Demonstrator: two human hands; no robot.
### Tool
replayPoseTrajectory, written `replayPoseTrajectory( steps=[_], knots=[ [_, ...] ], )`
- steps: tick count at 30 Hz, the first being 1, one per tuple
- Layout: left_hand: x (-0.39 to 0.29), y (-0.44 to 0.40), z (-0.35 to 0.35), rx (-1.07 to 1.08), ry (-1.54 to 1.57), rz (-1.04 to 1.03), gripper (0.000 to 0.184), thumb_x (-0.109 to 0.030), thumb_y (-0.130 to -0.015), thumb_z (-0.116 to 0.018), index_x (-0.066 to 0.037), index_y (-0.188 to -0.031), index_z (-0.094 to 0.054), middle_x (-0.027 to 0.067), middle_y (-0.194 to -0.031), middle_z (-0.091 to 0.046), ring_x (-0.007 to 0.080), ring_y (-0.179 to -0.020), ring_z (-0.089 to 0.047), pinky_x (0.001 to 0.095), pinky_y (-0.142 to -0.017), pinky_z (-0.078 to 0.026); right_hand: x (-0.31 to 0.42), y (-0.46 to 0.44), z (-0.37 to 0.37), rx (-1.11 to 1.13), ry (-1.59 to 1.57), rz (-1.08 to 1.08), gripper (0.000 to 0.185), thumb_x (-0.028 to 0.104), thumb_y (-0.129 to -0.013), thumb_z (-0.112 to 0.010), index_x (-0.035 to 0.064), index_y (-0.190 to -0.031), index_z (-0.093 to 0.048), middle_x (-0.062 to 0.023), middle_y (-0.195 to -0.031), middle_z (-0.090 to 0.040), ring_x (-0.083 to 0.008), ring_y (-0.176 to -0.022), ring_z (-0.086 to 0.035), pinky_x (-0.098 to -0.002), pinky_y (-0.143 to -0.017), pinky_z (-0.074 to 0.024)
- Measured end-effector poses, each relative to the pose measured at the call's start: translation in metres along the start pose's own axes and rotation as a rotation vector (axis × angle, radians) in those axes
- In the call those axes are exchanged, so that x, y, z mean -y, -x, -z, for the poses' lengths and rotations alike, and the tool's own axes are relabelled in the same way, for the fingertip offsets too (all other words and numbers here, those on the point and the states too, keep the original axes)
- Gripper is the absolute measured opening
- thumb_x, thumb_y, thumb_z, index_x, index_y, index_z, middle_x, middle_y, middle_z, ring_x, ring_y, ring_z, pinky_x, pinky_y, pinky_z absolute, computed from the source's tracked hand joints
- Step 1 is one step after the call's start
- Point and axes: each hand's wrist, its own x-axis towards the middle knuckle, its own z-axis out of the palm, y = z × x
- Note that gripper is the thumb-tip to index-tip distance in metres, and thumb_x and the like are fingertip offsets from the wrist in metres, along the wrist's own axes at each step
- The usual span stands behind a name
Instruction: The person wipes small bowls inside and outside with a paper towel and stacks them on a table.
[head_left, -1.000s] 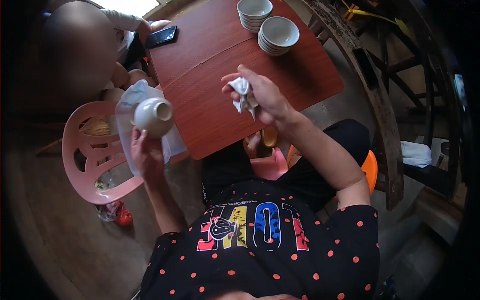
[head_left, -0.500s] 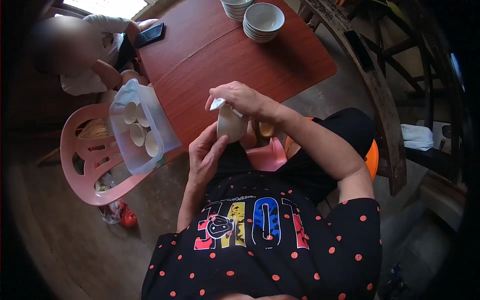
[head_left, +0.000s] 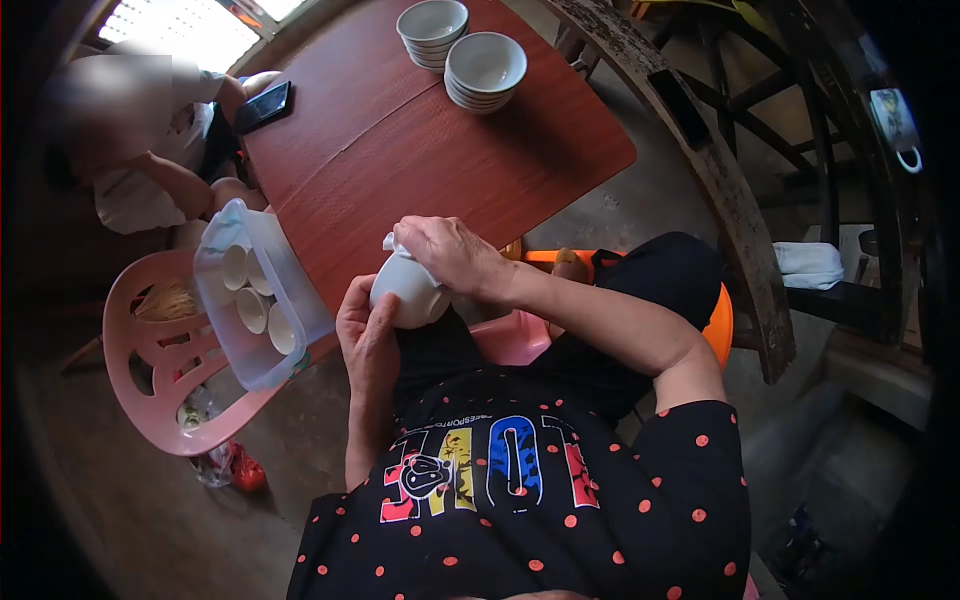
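Observation:
A white bowl [head_left: 408,293] is tilted on its side above my lap, near the table's front edge. My left hand [head_left: 370,325] grips it, with the thumb on its outer wall. My right hand [head_left: 455,258] is closed on a white cloth [head_left: 391,243], probably a tissue or thin rag, pressed at the bowl's rim. Most of the cloth is hidden under the fingers. Two stacks of white bowls, a nearer stack [head_left: 485,75] and a farther stack [head_left: 432,30], stand upright at the far side of the table.
A clear plastic bin [head_left: 222,335] holding several bowls [head_left: 253,311] rests on a pink chair [head_left: 130,385] to the left. A phone [head_left: 264,107] lies on the red-brown table [head_left: 350,190]. Another person [head_left: 150,165] sits at the far left. A wooden bench [head_left: 740,250] stands right.
The bowl has been turned so its outer wall faces me more. My right hand has curled down over the cloth at its rim. The camera view has shifted.

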Motion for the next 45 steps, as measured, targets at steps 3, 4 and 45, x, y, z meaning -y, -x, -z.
replayPoseTrajectory(
  steps=[3, 4, 45],
  knots=[
    [0.003, 0.001, 0.008, 0.031, -0.054, -0.015, 0.017, -0.010, -0.085, -0.059, 0.000, -0.099, -0.056, 0.0013, -0.089, -0.058, 0.0066, -0.081, -0.052, 0.0203, -0.075, -0.041, 0.009, 0.007, -0.010, -0.065, 0.516, 0.512, 0.017, 0.014, -0.087, -0.050, -0.0016, -0.080, -0.050, -0.0138, -0.074, -0.055, -0.0300, -0.073, -0.060, -0.0385, -0.065, -0.0500],
    [0.004, 0.002, 0.008, 0.065, -0.076, -0.050, 0.017, -0.009, -0.083, -0.059, 0.000, -0.097, -0.056, 0.0007, -0.087, -0.058, 0.0059, -0.079, -0.051, 0.0199, -0.074, -0.040, 0.014, 0.008, -0.009, -0.022, 0.538, 0.541, 0.017, 0.015, -0.087, -0.052, -0.0014, -0.080, -0.051, -0.0124, -0.072, -0.054, -0.0289, -0.070, -0.060, -0.0379, -0.065, -0.0506],
    [0.000, -0.005, 0.019, -0.007, 0.248, -0.151, 0.014, -0.016, -0.089, -0.057, -0.003, -0.085, -0.055, 0.0059, -0.080, -0.062, 0.0104, -0.070, -0.059, 0.0241, -0.065, -0.047, 0.023, 0.009, -0.019, -0.036, -0.654, -0.177, 0.050, 0.044, -0.096, -0.039, 0.0035, -0.072, -0.057, -0.0030, -0.060, -0.053, -0.0084, -0.057, -0.050, -0.0260, -0.055, -0.0421]
  ],
)
